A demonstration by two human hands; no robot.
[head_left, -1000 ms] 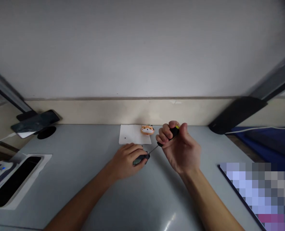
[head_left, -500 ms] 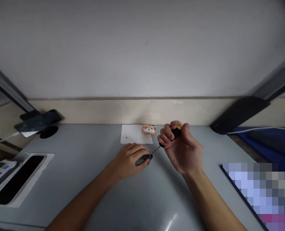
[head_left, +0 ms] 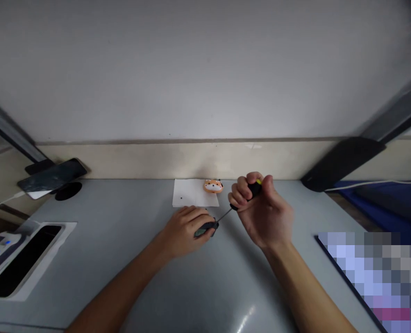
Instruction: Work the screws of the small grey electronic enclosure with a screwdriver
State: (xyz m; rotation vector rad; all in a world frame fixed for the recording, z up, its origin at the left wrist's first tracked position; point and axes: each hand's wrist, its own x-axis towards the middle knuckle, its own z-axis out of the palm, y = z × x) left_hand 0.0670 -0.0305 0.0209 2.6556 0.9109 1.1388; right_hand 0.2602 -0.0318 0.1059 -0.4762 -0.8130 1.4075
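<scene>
My left hand (head_left: 184, 231) is closed around a small dark device with a greenish face (head_left: 202, 230), low over the grey desk; the fingers cover much of it. In my right hand (head_left: 263, 219) is a screwdriver (head_left: 255, 188) with a black and yellow handle, fingers wrapped round it and the palm turned up. Its thin shaft slants down to the left, and the tip meets the right end of the device. What the tip sits in is too small to make out. Just beyond my left hand lies white paper (head_left: 190, 194) with a tiny dark speck on it.
An orange animal-face case (head_left: 213, 186) rests on the paper's right side. To the left are a phone on a stand (head_left: 52, 175), a black-screened phone (head_left: 23, 261) and a power strip (head_left: 0, 249). A dark stand base (head_left: 340, 164) and a blurred-out panel (head_left: 375, 277) are at right.
The whole view has shifted very slightly. Both hands keep their grips, and the screwdriver tip stays at the device; any turning of the handle is too slight to tell.
</scene>
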